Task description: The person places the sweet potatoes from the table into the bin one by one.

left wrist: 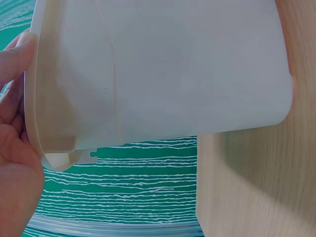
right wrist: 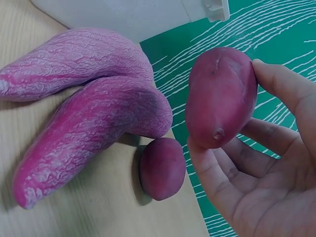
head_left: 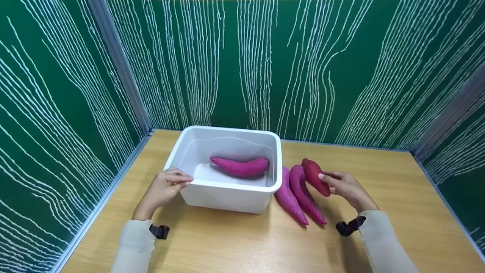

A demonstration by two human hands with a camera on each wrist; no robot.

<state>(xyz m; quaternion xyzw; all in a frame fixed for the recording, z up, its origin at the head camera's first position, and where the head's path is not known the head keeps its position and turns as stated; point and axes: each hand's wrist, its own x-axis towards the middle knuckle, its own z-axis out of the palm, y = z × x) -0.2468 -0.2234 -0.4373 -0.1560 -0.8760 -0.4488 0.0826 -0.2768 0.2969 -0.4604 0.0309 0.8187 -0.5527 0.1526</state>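
My left hand pinches the near left rim of a white plastic tub, thumb and fingers on either side of it. Inside the tub lies one purple sweet potato. My right hand holds a dark red sweet potato between thumb and fingertips, above the table's right half. Behind it on the table rests another dark red one, which it overlaps in the head view. Two long purple sweet potatoes lie side by side between the tub and my right hand.
The wooden table is enclosed by green panels with wavy white lines at the back and sides. A grey metal post stands at the back left corner. Dark cameras are strapped to both wrists.
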